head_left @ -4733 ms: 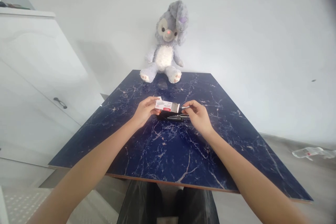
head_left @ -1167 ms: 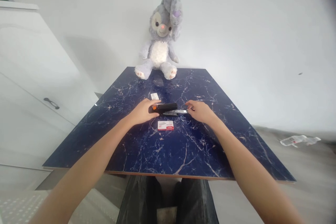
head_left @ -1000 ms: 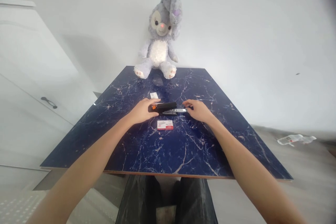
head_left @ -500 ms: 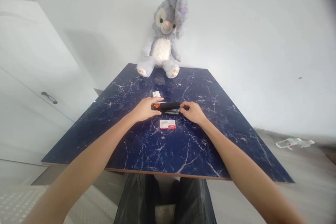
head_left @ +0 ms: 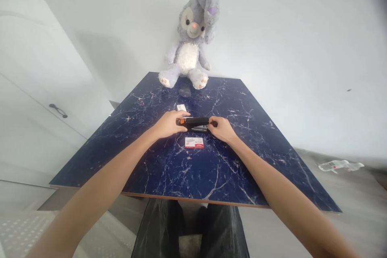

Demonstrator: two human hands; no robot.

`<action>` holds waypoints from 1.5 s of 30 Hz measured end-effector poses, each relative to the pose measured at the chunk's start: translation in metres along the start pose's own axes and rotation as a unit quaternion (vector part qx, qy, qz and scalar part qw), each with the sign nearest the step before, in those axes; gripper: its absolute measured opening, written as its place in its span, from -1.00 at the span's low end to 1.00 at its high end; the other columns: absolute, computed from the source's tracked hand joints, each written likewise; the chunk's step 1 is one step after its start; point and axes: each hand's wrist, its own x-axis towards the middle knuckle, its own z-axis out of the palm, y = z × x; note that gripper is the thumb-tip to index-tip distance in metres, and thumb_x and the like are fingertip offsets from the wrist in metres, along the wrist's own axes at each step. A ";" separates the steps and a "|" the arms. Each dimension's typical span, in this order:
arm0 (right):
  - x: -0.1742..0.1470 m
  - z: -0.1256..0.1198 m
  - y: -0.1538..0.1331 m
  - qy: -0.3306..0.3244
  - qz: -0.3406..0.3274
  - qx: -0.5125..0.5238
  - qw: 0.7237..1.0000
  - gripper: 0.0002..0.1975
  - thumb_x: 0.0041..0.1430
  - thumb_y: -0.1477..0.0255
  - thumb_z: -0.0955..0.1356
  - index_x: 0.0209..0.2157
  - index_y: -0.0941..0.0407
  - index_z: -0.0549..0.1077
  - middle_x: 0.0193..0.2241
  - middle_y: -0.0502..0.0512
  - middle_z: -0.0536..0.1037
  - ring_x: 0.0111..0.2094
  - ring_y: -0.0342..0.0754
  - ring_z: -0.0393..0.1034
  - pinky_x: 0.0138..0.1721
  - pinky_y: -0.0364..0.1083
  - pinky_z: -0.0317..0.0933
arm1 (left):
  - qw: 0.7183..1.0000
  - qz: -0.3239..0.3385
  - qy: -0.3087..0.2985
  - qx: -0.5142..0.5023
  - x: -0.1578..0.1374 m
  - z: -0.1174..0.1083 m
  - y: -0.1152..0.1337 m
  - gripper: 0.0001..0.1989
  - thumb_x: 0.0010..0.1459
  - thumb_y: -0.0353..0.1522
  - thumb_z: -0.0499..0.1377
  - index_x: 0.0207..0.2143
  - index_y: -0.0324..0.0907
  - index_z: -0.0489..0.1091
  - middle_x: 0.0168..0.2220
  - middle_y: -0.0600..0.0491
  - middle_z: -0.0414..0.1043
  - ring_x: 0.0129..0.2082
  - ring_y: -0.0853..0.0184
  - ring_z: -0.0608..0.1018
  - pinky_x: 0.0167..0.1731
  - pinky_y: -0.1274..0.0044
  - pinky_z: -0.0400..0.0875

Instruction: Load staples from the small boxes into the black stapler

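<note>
A black stapler (head_left: 197,122) with an orange part at its left end lies sideways between my hands, over the middle of the table. My left hand (head_left: 169,124) grips its left end, thumb on the near side and fingers on the far side. At the other end, the bent fingers of my right hand (head_left: 222,128) close on the stapler's tip. Metal shows along the stapler's near side. Just in front of it lies a red and white staple box (head_left: 194,142). A small white box (head_left: 181,107) sits behind my left fingertips, partly hidden.
The table (head_left: 181,181) has a dark blue marbled top. A grey plush rabbit (head_left: 189,56) sits at its far edge against the wall. To the left stands a white cabinet (head_left: 39,88); clear plastic bottles (head_left: 335,165) lie on the floor at right.
The whole view has shifted very slightly. Both hands keep their hold on the stapler, and the boxes stay where they were on the table.
</note>
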 end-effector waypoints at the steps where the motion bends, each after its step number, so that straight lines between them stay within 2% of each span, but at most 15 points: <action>1: 0.000 0.000 -0.001 -0.001 0.000 0.000 1.000 -0.87 0.04 0.43 0.28 -0.46 0.07 0.48 -0.50 -0.02 0.56 -0.47 -0.08 0.37 -0.34 -0.14 0.19 | 1.000 0.002 -0.003 -0.002 0.001 -0.001 0.000 -0.40 -0.03 -0.25 0.41 0.11 -0.01 0.45 0.03 -0.10 0.53 0.01 0.02 0.57 0.06 0.16 0.42; 6: 0.002 0.003 -0.001 -0.006 -0.006 -0.006 1.000 -0.85 0.02 0.48 0.27 -0.48 0.10 0.48 -0.56 -0.04 0.51 -0.50 -0.11 0.33 -0.40 -0.16 0.14 | 1.000 0.002 -0.018 0.009 0.003 -0.004 0.004 -0.44 -0.02 -0.24 0.40 0.09 -0.03 0.46 0.03 -0.08 0.52 0.00 0.07 0.57 0.04 0.22 0.44; 11: 0.005 0.006 -0.001 -0.016 -0.013 0.000 1.000 -0.77 0.00 0.52 0.26 -0.38 0.13 0.56 -0.50 -0.01 0.55 -0.47 -0.10 0.35 -0.38 -0.16 0.15 | 0.999 0.007 -0.020 0.028 0.003 -0.002 0.004 -0.44 0.00 -0.24 0.39 0.09 -0.02 0.44 0.00 -0.06 0.54 -0.02 0.11 0.57 0.06 0.25 0.42; 15: 0.006 0.005 0.001 -0.019 -0.007 -0.013 1.000 -0.81 0.02 0.50 0.26 -0.43 0.12 0.53 -0.53 -0.03 0.53 -0.47 -0.10 0.35 -0.38 -0.16 0.15 | 0.999 0.008 -0.022 0.030 0.001 0.001 -0.002 -0.39 0.04 -0.20 0.36 0.17 -0.02 0.38 0.04 -0.08 0.51 0.01 0.10 0.55 0.04 0.24 0.41; 18: 0.005 -0.002 0.007 -0.038 -0.035 0.000 0.999 -0.84 0.03 0.50 0.27 -0.43 0.11 0.50 -0.51 -0.04 0.53 -0.45 -0.10 0.36 -0.34 -0.15 0.17 | 0.998 0.013 -0.023 0.050 -0.002 -0.002 -0.005 -0.37 0.07 -0.17 0.33 0.21 0.00 0.34 0.05 -0.09 0.50 0.03 0.09 0.52 0.03 0.22 0.41; 23: -0.001 -0.019 0.016 -0.108 -0.084 0.077 0.988 -0.78 0.02 0.45 0.37 -0.23 0.09 0.52 -0.30 -0.01 0.59 -0.25 -0.05 0.45 -0.14 -0.11 0.25 | 0.999 0.015 -0.029 0.030 -0.003 -0.012 -0.011 -0.59 0.24 -0.13 0.16 0.06 -0.07 0.50 -0.03 -0.05 0.55 -0.08 0.17 0.56 -0.02 0.30 0.42; 27: -0.002 -0.018 0.017 -0.093 -0.102 0.042 0.990 -0.75 0.01 0.33 0.46 -0.24 0.09 0.51 -0.28 0.02 0.57 -0.26 -0.04 0.45 -0.16 -0.08 0.26 | 0.999 -0.007 -0.046 -0.013 0.000 -0.017 -0.016 -0.62 0.25 -0.13 0.15 0.00 -0.10 0.55 -0.02 -0.03 0.57 -0.11 0.19 0.58 0.00 0.33 0.40; 31: -0.001 -0.012 0.019 -0.082 -0.122 0.017 0.989 -0.77 0.05 0.29 0.47 -0.26 0.08 0.51 -0.29 0.02 0.56 -0.27 -0.06 0.45 -0.19 -0.09 0.27 | 0.999 -0.013 -0.048 -0.009 0.001 -0.017 -0.016 -0.61 0.24 -0.11 0.15 0.00 -0.10 0.54 -0.02 -0.02 0.58 -0.13 0.19 0.58 -0.05 0.34 0.42; 34: 0.002 -0.012 0.022 -0.047 -0.116 -0.018 0.992 -0.79 0.10 0.32 0.45 -0.21 0.07 0.51 -0.26 0.04 0.58 -0.28 -0.06 0.45 -0.19 -0.08 0.27 | 0.999 0.006 -0.040 0.019 -0.001 -0.015 -0.010 -0.64 0.22 -0.12 0.17 -0.04 -0.09 0.56 -0.10 0.00 0.60 -0.16 0.20 0.58 -0.13 0.37 0.43; 37: 0.003 -0.014 0.023 -0.002 -0.071 -0.073 0.995 -0.86 0.15 0.39 0.40 -0.23 0.07 0.51 -0.31 0.05 0.60 -0.35 -0.05 0.45 -0.23 -0.08 0.27 | 0.996 0.047 -0.057 0.041 -0.004 -0.009 0.002 -0.68 0.20 -0.12 0.20 -0.11 -0.07 0.58 -0.15 0.00 0.61 -0.15 0.18 0.57 -0.17 0.37 0.43; 39: 0.002 -0.016 0.021 -0.009 -0.052 -0.084 0.995 -0.92 0.15 0.43 0.37 -0.29 0.07 0.49 -0.39 0.02 0.60 -0.39 -0.05 0.45 -0.27 -0.09 0.26 | 0.992 0.076 -0.090 0.036 -0.007 -0.003 0.012 -0.69 0.21 -0.13 0.20 -0.12 -0.07 0.59 -0.13 -0.01 0.60 -0.14 0.18 0.57 -0.16 0.37 0.43; 42: -0.002 -0.018 0.012 -0.047 -0.072 -0.052 0.995 -0.89 0.12 0.51 0.32 -0.30 0.07 0.47 -0.40 -0.01 0.61 -0.40 -0.08 0.48 -0.29 -0.13 0.25 | 0.984 0.112 -0.140 0.013 -0.010 0.007 0.022 -0.72 0.21 -0.19 0.21 -0.09 -0.06 0.58 -0.10 -0.01 0.59 -0.12 0.21 0.58 -0.10 0.39 0.43; 44: -0.005 -0.019 0.005 -0.064 -0.088 -0.030 0.994 -0.82 0.11 0.56 0.28 -0.27 0.07 0.45 -0.37 0.00 0.62 -0.38 -0.08 0.50 -0.30 -0.15 0.24 | 0.982 0.124 -0.141 0.012 -0.011 0.010 0.023 -0.73 0.22 -0.22 0.19 -0.08 -0.05 0.57 -0.09 0.00 0.59 -0.11 0.21 0.57 -0.06 0.38 0.41; 45: -0.007 -0.020 0.001 -0.068 -0.091 -0.026 0.993 -0.80 0.10 0.58 0.27 -0.27 0.07 0.44 -0.36 0.00 0.62 -0.37 -0.08 0.50 -0.30 -0.16 0.24 | 0.985 0.123 -0.119 0.024 -0.011 0.010 0.021 -0.73 0.24 -0.22 0.18 -0.08 -0.04 0.57 -0.09 0.00 0.59 -0.09 0.21 0.56 -0.04 0.36 0.40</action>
